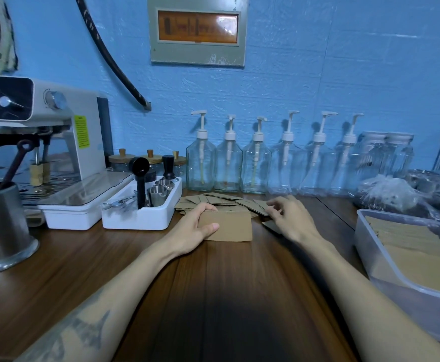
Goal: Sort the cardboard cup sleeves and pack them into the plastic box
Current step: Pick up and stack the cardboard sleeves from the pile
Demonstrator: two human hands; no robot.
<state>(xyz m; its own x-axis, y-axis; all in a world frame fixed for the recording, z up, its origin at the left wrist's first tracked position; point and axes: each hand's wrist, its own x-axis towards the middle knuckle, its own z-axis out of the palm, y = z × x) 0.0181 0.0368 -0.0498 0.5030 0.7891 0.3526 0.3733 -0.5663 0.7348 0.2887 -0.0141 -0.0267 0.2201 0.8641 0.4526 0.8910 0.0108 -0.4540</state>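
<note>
My left hand (pixel 199 226) grips a small stack of flat brown cardboard sleeves (pixel 233 226) held on edge on the wooden counter, thumb in front, fingers over the top. Behind it lies a loose pile of sleeves (pixel 213 198) spread flat. My right hand (pixel 288 215) reaches over the pile's right end with fingers curled; whether it pinches a sleeve I cannot tell. A dark sleeve (pixel 272 227) lies under its wrist. The clear plastic box (pixel 378 265) at the right edge holds a layer of packed sleeves (pixel 409 244).
A white tool tray (pixel 140 218) with metal cups and a black scoop stands left of the pile, beside an espresso machine (pixel 43 142) and a steel pitcher (pixel 2 231). Several pump bottles (pixel 255 165) line the blue wall. Plastic bags (pixel 391 194) lie behind the box.
</note>
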